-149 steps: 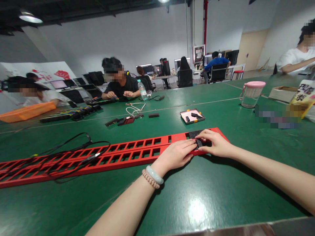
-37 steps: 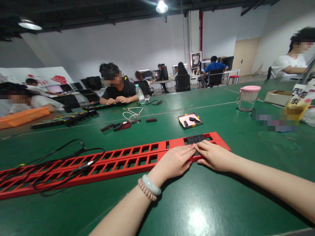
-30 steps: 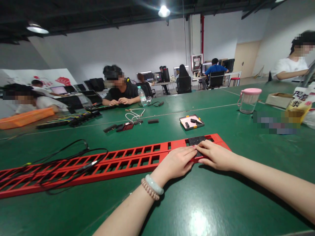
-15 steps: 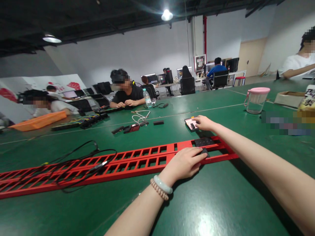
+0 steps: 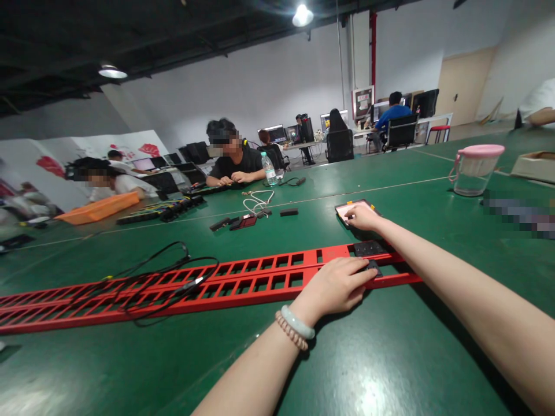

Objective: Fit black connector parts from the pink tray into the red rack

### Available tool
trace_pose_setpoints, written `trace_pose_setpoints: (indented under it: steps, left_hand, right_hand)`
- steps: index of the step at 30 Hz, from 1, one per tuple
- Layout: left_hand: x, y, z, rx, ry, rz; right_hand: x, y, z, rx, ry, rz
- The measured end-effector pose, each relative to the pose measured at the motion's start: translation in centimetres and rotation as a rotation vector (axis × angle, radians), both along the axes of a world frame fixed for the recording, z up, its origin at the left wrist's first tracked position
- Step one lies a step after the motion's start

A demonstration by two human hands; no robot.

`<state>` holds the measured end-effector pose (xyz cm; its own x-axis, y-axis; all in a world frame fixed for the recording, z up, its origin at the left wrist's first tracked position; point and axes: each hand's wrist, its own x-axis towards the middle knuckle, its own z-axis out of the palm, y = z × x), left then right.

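A long red slotted frame (image 5: 277,296) lies across the green table. My left hand (image 5: 336,283), with a pale bangle and a beaded bracelet at the wrist, grips the near side of its right end, fingertips on a black block (image 5: 374,268) set in the frame. Beside that block sits a second black block (image 5: 368,248). Farther back my right hand (image 5: 365,217) reaches over a small shallow tray (image 5: 339,212) with a pale inside and orange tabs. Its fingers are bunched together inside the tray; whatever they hold is hidden.
Black cables (image 5: 173,289) lie across the frame. Behind it are a small black bar (image 5: 289,212), a white cord (image 5: 258,202) and dark small parts (image 5: 243,222). A pink-lidded cup (image 5: 474,170) stands at right. A person (image 5: 236,162) sits opposite, near a water bottle (image 5: 269,170).
The view has swung a little left, so everything appears farther right. My right hand's fingers now cover the small black piece seen in the tray. My left hand keeps its place on the frame.
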<state>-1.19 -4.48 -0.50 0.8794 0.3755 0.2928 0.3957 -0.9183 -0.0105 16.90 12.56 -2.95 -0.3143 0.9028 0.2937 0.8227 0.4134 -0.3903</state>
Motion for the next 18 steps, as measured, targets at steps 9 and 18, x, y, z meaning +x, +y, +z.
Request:
trace_pose_setpoints:
  steps: [9,18]
  left_hand:
    - [0.1,0.0,0.2,-0.012,-0.002,0.003]
    - [0.3,-0.1,0.5,0.029,-0.014,0.023]
  right_hand:
    - [1.6,-3.0,2.2,0.158,0.327,-0.120]
    - [3.9,-14.8,2.6,0.171,0.440,0.225]
